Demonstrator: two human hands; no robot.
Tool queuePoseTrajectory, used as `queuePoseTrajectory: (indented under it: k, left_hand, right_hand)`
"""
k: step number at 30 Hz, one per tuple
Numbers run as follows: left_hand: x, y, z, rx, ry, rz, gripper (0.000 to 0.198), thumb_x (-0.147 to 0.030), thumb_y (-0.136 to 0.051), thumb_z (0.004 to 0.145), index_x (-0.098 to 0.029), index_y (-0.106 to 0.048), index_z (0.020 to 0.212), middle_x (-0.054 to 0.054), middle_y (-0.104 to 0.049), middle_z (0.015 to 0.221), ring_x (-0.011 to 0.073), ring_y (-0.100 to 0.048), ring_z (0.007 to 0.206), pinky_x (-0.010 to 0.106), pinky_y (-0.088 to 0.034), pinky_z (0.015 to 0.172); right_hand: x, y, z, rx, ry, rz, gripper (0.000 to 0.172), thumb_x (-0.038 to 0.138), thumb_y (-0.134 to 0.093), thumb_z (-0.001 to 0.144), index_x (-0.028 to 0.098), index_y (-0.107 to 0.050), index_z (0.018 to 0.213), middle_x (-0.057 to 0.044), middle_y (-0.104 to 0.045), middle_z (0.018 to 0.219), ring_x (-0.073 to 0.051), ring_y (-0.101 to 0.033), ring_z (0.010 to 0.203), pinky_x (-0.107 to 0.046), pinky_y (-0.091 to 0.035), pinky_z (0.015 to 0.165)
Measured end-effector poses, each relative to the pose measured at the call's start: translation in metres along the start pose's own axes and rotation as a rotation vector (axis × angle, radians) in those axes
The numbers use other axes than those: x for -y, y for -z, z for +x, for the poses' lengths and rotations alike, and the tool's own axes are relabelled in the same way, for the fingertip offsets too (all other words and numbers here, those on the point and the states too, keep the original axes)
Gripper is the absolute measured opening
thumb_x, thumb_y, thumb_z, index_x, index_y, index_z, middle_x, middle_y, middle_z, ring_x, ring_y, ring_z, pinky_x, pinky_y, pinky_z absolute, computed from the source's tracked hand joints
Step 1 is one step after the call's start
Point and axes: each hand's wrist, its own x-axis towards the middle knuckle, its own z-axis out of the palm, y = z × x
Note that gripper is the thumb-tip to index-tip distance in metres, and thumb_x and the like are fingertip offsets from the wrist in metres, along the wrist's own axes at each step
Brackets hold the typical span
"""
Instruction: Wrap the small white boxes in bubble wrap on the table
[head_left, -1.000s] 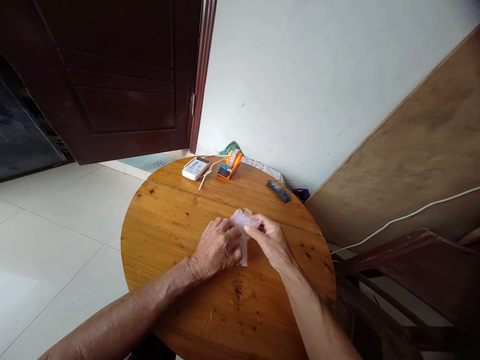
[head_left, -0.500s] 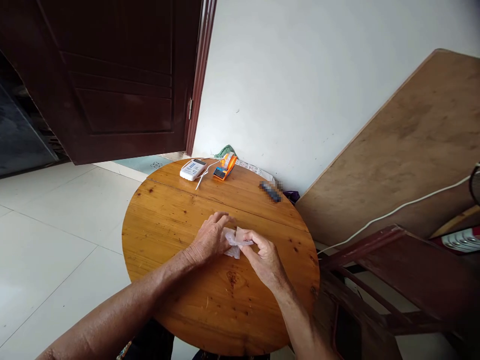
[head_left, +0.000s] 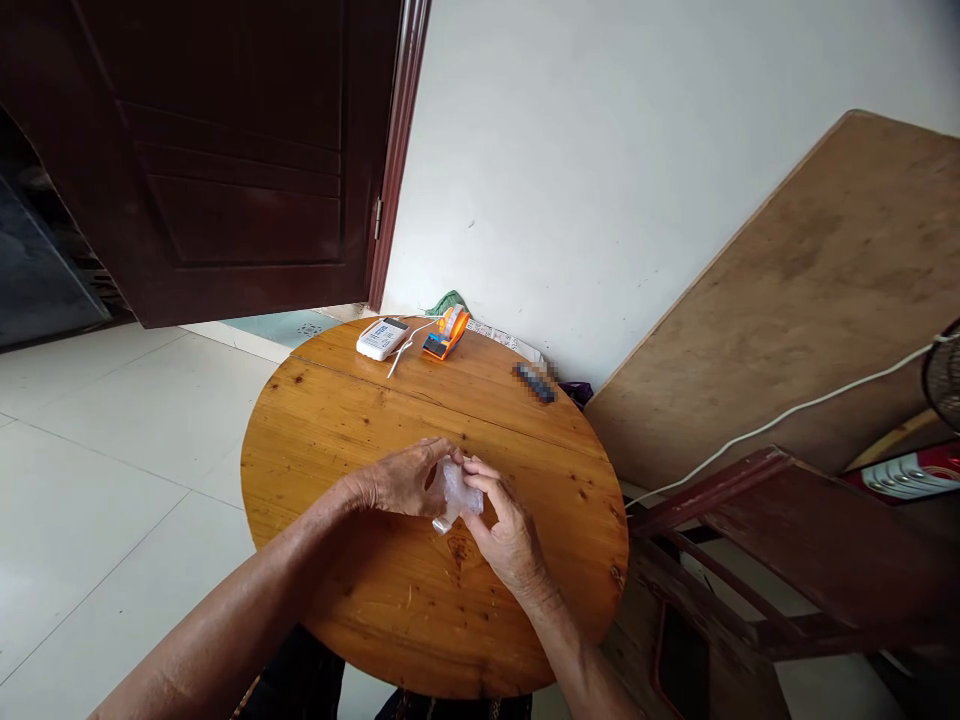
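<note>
Between my two hands is a small bundle of whitish, translucent wrapping (head_left: 459, 492), held over the middle of the round wooden table (head_left: 337, 430). My left hand (head_left: 411, 478) grips its left side, with thumb and fingers curled round it. On the other side my right hand (head_left: 506, 520) pinches the wrapping between thumb and fingertips. A loose flap of it hangs down toward the table at the lower left. Whether anything lies inside the wrapping I cannot tell.
At the table's far edge lie a white power bank (head_left: 382, 338) with a white cable and an orange tape dispenser (head_left: 446, 335). A dark, blurred object (head_left: 534, 382) lies to their right. A dark red wooden chair (head_left: 810, 560) stands at the right, below a leaning board (head_left: 810, 270).
My left hand's fingers have closed in on the wrapping, which is now gathered into a more compact bundle. My right hand has shifted slightly left and down. The view has moved a little.
</note>
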Motion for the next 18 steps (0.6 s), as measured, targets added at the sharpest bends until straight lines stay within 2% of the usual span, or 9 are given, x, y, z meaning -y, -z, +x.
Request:
queuePoseTrajectory:
  k: [3, 7, 9, 11, 14, 16, 18]
  left_hand:
    - [0.007, -0.007, 0.004, -0.089, -0.017, 0.068, 0.044, -0.013, -0.064, 0.068, -0.018, -0.057, 0.111, 0.002, -0.066, 0.093, 0.0142, -0.058, 0.077, 0.024, -0.047, 0.070]
    - [0.011, -0.014, 0.010, -0.207, -0.004, -0.002, 0.038, -0.015, -0.063, 0.070, -0.017, -0.061, 0.107, 0.003, -0.066, 0.096, 0.0131, -0.058, 0.074, 0.023, -0.045, 0.066]
    - [0.009, -0.014, 0.011, -0.237, 0.062, -0.011, 0.028, -0.021, -0.064, 0.073, -0.015, -0.064, 0.101, 0.002, -0.065, 0.087, 0.0130, -0.056, 0.070, 0.022, -0.042, 0.061]
    - [0.006, -0.012, 0.011, -0.246, 0.165, 0.034, 0.021, -0.034, -0.061, 0.081, -0.014, -0.065, 0.087, -0.001, -0.059, 0.072, 0.0125, -0.051, 0.063, 0.023, -0.037, 0.057]
    - [0.004, -0.008, 0.010, -0.248, 0.264, 0.098, 0.043, -0.055, -0.055, 0.086, -0.014, -0.065, 0.076, -0.001, -0.053, 0.064, 0.0133, -0.049, 0.061, 0.025, -0.034, 0.056]
    - [0.008, -0.007, 0.011, -0.246, 0.271, 0.028, 0.047, -0.059, -0.059, 0.083, -0.014, -0.067, 0.090, 0.001, -0.060, 0.073, 0.0161, -0.055, 0.069, 0.026, -0.039, 0.061]
    - [0.012, -0.007, 0.013, -0.262, 0.263, -0.119, 0.055, -0.054, -0.067, 0.078, -0.015, -0.061, 0.117, 0.004, -0.066, 0.091, 0.0189, -0.060, 0.081, 0.028, -0.045, 0.068]
  right_hand:
    - [-0.002, -0.001, 0.006, -0.027, -0.016, 0.009, 0.029, 0.010, -0.058, 0.081, 0.026, -0.063, 0.104, -0.009, -0.068, 0.122, -0.024, -0.062, 0.119, -0.041, -0.048, 0.103]
    - [-0.001, 0.001, 0.018, -0.045, -0.137, 0.094, 0.024, 0.013, -0.056, 0.079, 0.024, -0.064, 0.098, -0.007, -0.071, 0.116, -0.023, -0.065, 0.111, -0.036, -0.049, 0.098]
    - [-0.001, 0.003, 0.025, -0.014, -0.241, 0.147, 0.017, 0.020, -0.058, 0.080, 0.023, -0.065, 0.095, -0.005, -0.073, 0.104, -0.022, -0.067, 0.098, -0.032, -0.051, 0.088]
    - [-0.003, 0.004, 0.033, 0.042, -0.359, 0.205, 0.012, 0.032, -0.059, 0.083, 0.022, -0.065, 0.087, -0.001, -0.071, 0.082, -0.019, -0.064, 0.076, -0.028, -0.051, 0.071]
    - [-0.010, 0.000, 0.044, 0.098, -0.495, 0.286, 0.026, 0.043, -0.059, 0.084, 0.020, -0.061, 0.073, 0.003, -0.057, 0.062, -0.014, -0.051, 0.059, -0.024, -0.041, 0.054]
    - [-0.017, -0.005, 0.050, 0.112, -0.544, 0.342, 0.030, 0.047, -0.060, 0.082, 0.019, -0.059, 0.069, 0.003, -0.053, 0.061, -0.013, -0.047, 0.058, -0.023, -0.038, 0.052]
    - [-0.023, -0.008, 0.056, 0.130, -0.579, 0.384, 0.033, 0.050, -0.062, 0.080, 0.020, -0.057, 0.068, 0.004, -0.052, 0.060, -0.013, -0.046, 0.057, -0.023, -0.037, 0.051]
